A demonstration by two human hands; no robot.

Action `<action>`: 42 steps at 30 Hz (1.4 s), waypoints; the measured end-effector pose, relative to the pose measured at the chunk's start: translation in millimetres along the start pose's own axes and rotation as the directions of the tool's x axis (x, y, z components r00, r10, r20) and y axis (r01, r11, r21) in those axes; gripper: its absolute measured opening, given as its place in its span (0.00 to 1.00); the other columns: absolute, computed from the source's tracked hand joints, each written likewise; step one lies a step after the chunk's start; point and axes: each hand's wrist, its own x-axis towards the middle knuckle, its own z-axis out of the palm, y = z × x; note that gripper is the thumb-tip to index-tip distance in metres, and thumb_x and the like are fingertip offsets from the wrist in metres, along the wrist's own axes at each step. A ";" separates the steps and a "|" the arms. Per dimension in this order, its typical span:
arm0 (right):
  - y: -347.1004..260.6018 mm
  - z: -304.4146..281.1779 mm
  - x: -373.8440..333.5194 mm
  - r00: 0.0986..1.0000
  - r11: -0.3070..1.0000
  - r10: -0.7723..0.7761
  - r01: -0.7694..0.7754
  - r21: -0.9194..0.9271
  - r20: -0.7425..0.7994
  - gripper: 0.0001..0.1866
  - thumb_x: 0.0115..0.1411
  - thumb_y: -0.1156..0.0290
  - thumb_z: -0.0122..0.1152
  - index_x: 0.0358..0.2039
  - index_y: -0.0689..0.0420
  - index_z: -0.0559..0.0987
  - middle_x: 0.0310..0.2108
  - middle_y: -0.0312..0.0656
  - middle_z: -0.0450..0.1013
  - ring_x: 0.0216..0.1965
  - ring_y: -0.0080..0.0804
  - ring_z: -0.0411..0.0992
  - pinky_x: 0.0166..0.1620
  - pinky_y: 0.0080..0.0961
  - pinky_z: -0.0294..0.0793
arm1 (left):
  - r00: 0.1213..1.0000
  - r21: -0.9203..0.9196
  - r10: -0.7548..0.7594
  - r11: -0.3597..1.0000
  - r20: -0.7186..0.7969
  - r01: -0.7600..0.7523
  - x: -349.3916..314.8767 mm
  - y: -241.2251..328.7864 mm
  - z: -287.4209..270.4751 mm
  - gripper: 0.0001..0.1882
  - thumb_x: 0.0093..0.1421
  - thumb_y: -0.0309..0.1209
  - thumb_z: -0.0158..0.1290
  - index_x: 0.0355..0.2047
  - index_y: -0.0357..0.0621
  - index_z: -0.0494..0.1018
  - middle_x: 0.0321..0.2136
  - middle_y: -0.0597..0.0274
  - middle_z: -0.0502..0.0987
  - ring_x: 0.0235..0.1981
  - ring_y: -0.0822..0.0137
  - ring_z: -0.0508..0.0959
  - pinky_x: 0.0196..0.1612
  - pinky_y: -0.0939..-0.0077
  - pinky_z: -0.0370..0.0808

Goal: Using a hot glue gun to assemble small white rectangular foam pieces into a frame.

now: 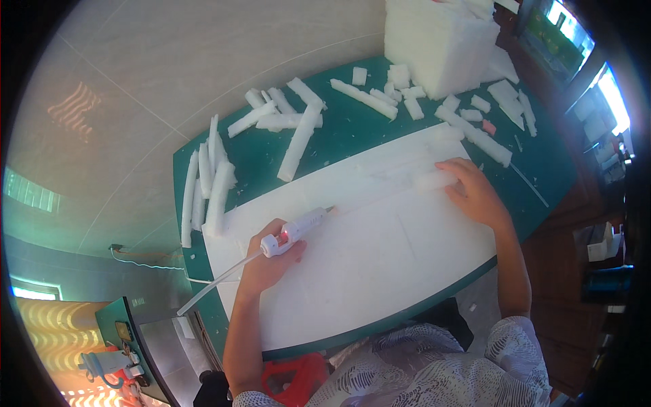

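Observation:
My left hand (266, 270) is closed around a white hot glue gun (302, 226), whose nozzle points toward the right and up over a large white board (366, 285). A long translucent glue stick (218, 282) juts from the back of the gun. At the right part of the board, my right hand (479, 197) grips a short white foam piece (432, 180) between thumb and fingers. The piece blends with the board, so its exact edges and whether it touches the board are hard to make out.
Beyond the board on the green table (352, 150) lie several white foam strips (298, 146), small foam pieces and one reddish bit (488, 127). A big white foam block (441, 51) stands at the back right. A pale cable (152, 264) runs at the left.

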 end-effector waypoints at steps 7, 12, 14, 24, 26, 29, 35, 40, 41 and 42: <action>-39.2 18.4 19.2 0.971 0.971 -0.235 0.233 -0.061 -0.035 0.23 0.51 0.82 0.55 0.50 0.60 0.74 0.49 0.48 0.70 0.54 0.46 0.66 0.58 0.36 0.66 | 1.000 -0.016 0.008 1.000 -0.001 -0.008 -0.5 -1.3 0.2 0.09 0.53 0.26 0.60 0.33 0.38 0.73 0.21 0.62 0.77 0.23 0.73 0.77 0.29 0.78 0.72; -60.3 78.3 35.7 0.913 0.913 -0.407 0.407 0.014 0.004 0.18 0.53 0.78 0.58 0.47 0.60 0.75 0.47 0.46 0.70 0.51 0.45 0.67 0.55 0.37 0.67 | 1.000 -0.001 0.014 1.000 -0.016 -0.014 -1.2 -4.5 0.5 0.09 0.52 0.26 0.60 0.33 0.38 0.73 0.22 0.62 0.78 0.23 0.73 0.77 0.28 0.78 0.71; -60.6 87.2 39.9 0.902 0.901 -0.433 0.433 -0.020 0.000 0.16 0.54 0.76 0.59 0.46 0.59 0.76 0.46 0.46 0.70 0.50 0.44 0.67 0.54 0.37 0.67 | 1.000 0.028 0.017 0.999 -0.013 -0.016 -2.4 -5.3 -2.4 0.09 0.51 0.26 0.60 0.33 0.38 0.74 0.22 0.62 0.78 0.23 0.73 0.77 0.28 0.78 0.71; -50.6 91.2 46.8 0.916 0.905 -0.401 0.400 0.143 -0.027 0.14 0.54 0.74 0.65 0.42 0.59 0.78 0.43 0.42 0.71 0.48 0.41 0.67 0.54 0.36 0.66 | 0.988 -0.324 -0.127 0.934 0.089 0.149 -3.4 -0.9 -16.1 0.11 0.54 0.25 0.60 0.38 0.36 0.75 0.30 0.59 0.80 0.29 0.69 0.81 0.28 0.77 0.73; -50.4 91.3 46.6 0.923 0.910 -0.383 0.383 0.159 -0.031 0.13 0.54 0.75 0.65 0.41 0.59 0.79 0.42 0.41 0.71 0.48 0.40 0.67 0.53 0.35 0.66 | 0.981 -0.362 -0.155 0.913 0.120 0.189 -2.3 1.7 -14.4 0.12 0.55 0.25 0.60 0.39 0.35 0.75 0.31 0.57 0.80 0.31 0.67 0.82 0.28 0.76 0.74; -49.4 92.4 46.8 0.929 0.911 -0.368 0.365 0.191 -0.019 0.13 0.53 0.74 0.66 0.40 0.58 0.79 0.42 0.41 0.72 0.47 0.39 0.68 0.53 0.34 0.67 | 0.965 -0.390 -0.225 0.883 0.138 0.261 -1.0 4.4 -11.4 0.13 0.54 0.25 0.60 0.41 0.34 0.75 0.32 0.56 0.80 0.31 0.64 0.83 0.28 0.76 0.74; -51.4 91.1 46.9 0.935 0.916 -0.356 0.350 0.197 -0.006 0.13 0.53 0.74 0.66 0.40 0.58 0.80 0.42 0.40 0.72 0.47 0.38 0.68 0.52 0.33 0.68 | 0.937 -0.428 -0.331 0.835 0.109 0.345 2.1 0.9 -9.3 0.14 0.52 0.22 0.59 0.40 0.32 0.73 0.30 0.49 0.80 0.27 0.58 0.83 0.26 0.71 0.78; -55.1 90.4 46.1 0.909 0.903 -0.416 0.415 0.110 -0.011 0.13 0.53 0.75 0.65 0.42 0.55 0.82 0.40 0.38 0.71 0.45 0.36 0.68 0.51 0.32 0.68 | 0.937 -0.451 -0.339 0.826 0.081 0.337 1.9 0.4 -7.4 0.15 0.53 0.23 0.60 0.41 0.34 0.73 0.30 0.50 0.80 0.25 0.60 0.82 0.25 0.72 0.78; -55.0 91.6 46.0 0.908 0.902 -0.419 0.417 0.112 -0.009 0.13 0.53 0.75 0.65 0.42 0.55 0.82 0.40 0.38 0.71 0.45 0.36 0.68 0.51 0.32 0.68 | 0.937 -0.453 -0.340 0.825 0.078 0.337 2.3 0.0 -7.4 0.15 0.53 0.23 0.60 0.41 0.34 0.73 0.30 0.50 0.80 0.25 0.60 0.82 0.25 0.72 0.78; -54.9 92.9 45.6 0.907 0.901 -0.421 0.421 0.106 -0.018 0.14 0.54 0.76 0.65 0.42 0.54 0.82 0.39 0.38 0.71 0.45 0.36 0.68 0.51 0.31 0.68 | 0.934 -0.435 -0.351 0.832 0.070 0.345 2.7 -0.3 -7.9 0.16 0.53 0.24 0.60 0.42 0.34 0.72 0.30 0.50 0.80 0.25 0.60 0.81 0.24 0.73 0.77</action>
